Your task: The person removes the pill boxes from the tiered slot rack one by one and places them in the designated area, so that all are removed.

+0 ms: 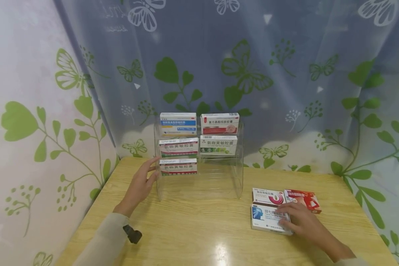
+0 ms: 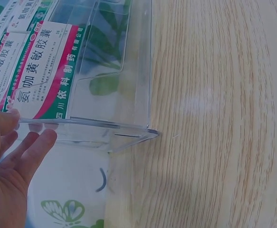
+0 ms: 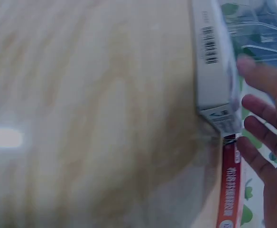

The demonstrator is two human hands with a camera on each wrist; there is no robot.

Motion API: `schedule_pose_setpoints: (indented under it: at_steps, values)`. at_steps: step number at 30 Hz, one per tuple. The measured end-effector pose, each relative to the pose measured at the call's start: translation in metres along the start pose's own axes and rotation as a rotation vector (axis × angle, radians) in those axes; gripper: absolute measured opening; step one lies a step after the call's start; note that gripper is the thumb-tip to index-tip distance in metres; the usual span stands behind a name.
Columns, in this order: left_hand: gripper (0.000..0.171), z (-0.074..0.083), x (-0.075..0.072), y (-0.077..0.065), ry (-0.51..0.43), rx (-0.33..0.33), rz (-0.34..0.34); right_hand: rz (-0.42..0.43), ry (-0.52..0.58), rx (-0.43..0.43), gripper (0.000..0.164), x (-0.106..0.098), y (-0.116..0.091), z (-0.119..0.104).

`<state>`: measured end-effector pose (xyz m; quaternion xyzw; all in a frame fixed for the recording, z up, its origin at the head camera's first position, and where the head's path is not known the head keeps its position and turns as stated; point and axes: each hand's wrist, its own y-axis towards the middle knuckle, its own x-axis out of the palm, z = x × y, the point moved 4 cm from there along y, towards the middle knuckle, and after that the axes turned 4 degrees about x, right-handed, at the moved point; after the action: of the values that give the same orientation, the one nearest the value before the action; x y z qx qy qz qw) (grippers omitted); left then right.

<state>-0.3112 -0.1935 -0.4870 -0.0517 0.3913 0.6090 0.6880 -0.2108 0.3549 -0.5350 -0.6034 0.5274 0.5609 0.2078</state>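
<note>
A clear tiered display rack (image 1: 237,177) stands on the table, with several medicine boxes on its steps. My left hand (image 1: 139,186) holds the rack's left side panel, thumb and fingers on either side of its edge in the left wrist view. Closest to that hand is a white, red and green medicine box (image 1: 178,167) on the lowest step. At the right, my right hand (image 1: 300,221) reaches over a white-and-blue medicine box (image 1: 264,218) lying flat, its fingers spread. In the right wrist view the thumb is beside this box (image 3: 214,61); whether it touches is unclear.
Behind the white-and-blue box lie a white box with a pink ring design (image 1: 267,196) and a red box (image 1: 306,199). Blue-and-white (image 1: 178,123) and red-and-white (image 1: 219,124) boxes occupy the top step. A leaf-patterned curtain (image 1: 199,55) hangs behind the wooden table (image 1: 193,229).
</note>
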Motion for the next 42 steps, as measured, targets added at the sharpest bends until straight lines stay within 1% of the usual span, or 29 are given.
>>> schedule_pose_setpoints:
  at_steps: [3, 6, 13, 26, 36, 42]
  values:
    - [0.06, -0.0003, -0.0005, 0.0004, 0.003, 0.0, 0.0, 0.047, -0.025, -0.061, 0.034, 0.0038, -0.0072, -0.0007]
    - [0.06, -0.001, -0.0006, 0.0, 0.006, 0.002, 0.002, 0.073, -0.015, -0.063, 0.038, 0.0048, -0.0112, 0.0005]
    - [0.06, -0.0015, -0.0011, -0.0008, 0.012, -0.005, 0.004, 0.064, -0.028, -0.047, 0.038, 0.0044, -0.011, 0.0023]
    - [0.06, 0.0007, -0.0012, -0.0017, 0.012, 0.004, 0.008, 0.01, -0.04, 0.024, 0.036, 0.0052, -0.0081, 0.0056]
    - [0.06, 0.0004, -0.0001, -0.0005, 0.005, 0.012, 0.001, 0.051, -0.029, -0.003, 0.037, 0.0045, -0.0076, 0.0015]
    - [0.06, -0.0008, 0.0001, -0.0005, 0.011, 0.025, 0.007, 0.032, -0.023, 0.019, 0.036, 0.0058, -0.0072, 0.0008]
